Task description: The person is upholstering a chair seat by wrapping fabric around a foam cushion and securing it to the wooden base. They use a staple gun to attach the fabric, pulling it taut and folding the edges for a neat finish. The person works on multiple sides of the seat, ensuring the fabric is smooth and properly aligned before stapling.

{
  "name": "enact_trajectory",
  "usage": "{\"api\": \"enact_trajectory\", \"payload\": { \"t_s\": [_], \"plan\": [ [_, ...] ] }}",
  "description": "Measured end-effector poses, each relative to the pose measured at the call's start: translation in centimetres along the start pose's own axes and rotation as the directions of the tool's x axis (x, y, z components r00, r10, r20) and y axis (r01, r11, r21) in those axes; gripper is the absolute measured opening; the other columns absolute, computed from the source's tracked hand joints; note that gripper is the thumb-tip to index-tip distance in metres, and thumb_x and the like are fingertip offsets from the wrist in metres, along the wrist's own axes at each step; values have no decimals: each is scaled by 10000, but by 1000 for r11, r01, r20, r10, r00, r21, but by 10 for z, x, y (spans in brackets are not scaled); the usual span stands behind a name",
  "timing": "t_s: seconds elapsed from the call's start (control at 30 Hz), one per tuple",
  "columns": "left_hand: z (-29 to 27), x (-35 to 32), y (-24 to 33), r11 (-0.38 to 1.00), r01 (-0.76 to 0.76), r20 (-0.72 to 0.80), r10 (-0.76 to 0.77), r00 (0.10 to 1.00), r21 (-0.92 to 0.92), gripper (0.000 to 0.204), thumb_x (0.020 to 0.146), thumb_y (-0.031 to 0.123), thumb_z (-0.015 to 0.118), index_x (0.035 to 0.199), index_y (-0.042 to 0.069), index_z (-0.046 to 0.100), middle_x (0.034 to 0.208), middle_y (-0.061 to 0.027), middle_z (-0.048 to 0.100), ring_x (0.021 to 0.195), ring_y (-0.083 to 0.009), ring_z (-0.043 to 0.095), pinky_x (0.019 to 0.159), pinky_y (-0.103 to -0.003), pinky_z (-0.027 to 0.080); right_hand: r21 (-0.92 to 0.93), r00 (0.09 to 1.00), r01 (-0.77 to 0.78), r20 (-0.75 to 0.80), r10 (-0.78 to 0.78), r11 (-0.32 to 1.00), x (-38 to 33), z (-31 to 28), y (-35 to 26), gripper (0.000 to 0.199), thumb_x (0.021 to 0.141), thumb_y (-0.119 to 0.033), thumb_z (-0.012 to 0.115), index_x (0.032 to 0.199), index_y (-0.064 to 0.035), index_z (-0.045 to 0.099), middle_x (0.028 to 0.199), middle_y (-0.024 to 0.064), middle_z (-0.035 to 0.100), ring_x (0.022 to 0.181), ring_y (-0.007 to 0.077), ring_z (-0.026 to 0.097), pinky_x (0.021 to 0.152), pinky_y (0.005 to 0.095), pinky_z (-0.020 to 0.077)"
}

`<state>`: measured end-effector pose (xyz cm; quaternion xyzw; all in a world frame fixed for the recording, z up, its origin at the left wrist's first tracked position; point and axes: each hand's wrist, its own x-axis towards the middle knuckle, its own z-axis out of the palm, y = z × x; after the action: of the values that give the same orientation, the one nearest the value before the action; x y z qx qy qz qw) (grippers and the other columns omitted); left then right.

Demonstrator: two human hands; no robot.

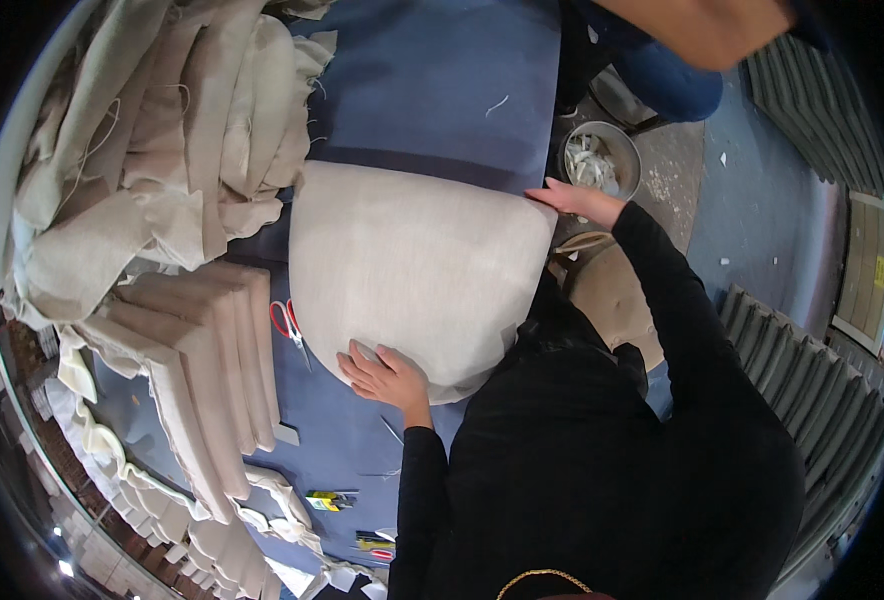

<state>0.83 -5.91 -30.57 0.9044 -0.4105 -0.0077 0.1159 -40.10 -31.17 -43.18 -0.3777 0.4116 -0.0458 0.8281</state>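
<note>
A seat cushion (417, 270) covered in light beige fabric lies on the blue work surface in front of me, wide at the far side and rounded at the near corners. My left hand (387, 378) rests flat on its near left part, fingers spread. At the far right corner my right hand (577, 200) touches the cushion's edge with its fingers stretched out; its thumb is not clear. A pair of scissors with red handles (282, 318) lies beside the cushion's left edge, its blades pointing toward me.
Beige fabric pieces (162, 130) are heaped at the far left, above a row of beige padded panels (202, 350). A yellow-and-black packet (330, 500) lies nearer me. On the right stand a metal bucket of scraps (602, 160), a stool (612, 300) and grey panels (812, 390). Another person's arm (702, 25) shows at the top.
</note>
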Motion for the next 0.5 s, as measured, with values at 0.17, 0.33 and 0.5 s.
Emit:
{"api": "enact_trajectory", "payload": {
  "t_s": [0.17, 0.33, 0.5],
  "plan": [
    [28, -8, -23, 1000, 0, -85, 2, 996, 28, 604, 1136, 437, 422, 1629, 91, 465, 1760, -254, 315, 1627, -432, 282, 1263, -609, 213, -48, 998, 29, -56, -31, 998, -1, 4, 15, 810, 1169, -645, 228, 1730, -75, 352, 1760, 107, 408, 1632, 260, 342, 1341, 384, 219],
    [34, -15, -21, 998, 41, -7, -41, 999, -45, 648, 1130, 473, 421, 1662, 104, 421, 1787, -245, 251, 1653, -427, 213, 1289, -640, 130, -512, 930, -69, -344, -131, 856, -82, 101, -106, 838, 1087, -679, 494, 1549, 11, 605, 1560, 241, 614, 1439, 369, 591, 1228, 408, 418],
    [30, -10, -22, 996, 6, -4, -6, 1000, -88, 649, 1101, 417, 442, 1664, 95, 427, 1784, -269, 248, 1651, -462, 189, 1276, -683, 129, -825, 730, -245, -503, -464, 510, -36, 163, -113, 1073, 924, -827, 629, 1480, 91, 609, 1344, 331, 709, 1256, 465, 698, 1098, 462, 543]
  ]
}}
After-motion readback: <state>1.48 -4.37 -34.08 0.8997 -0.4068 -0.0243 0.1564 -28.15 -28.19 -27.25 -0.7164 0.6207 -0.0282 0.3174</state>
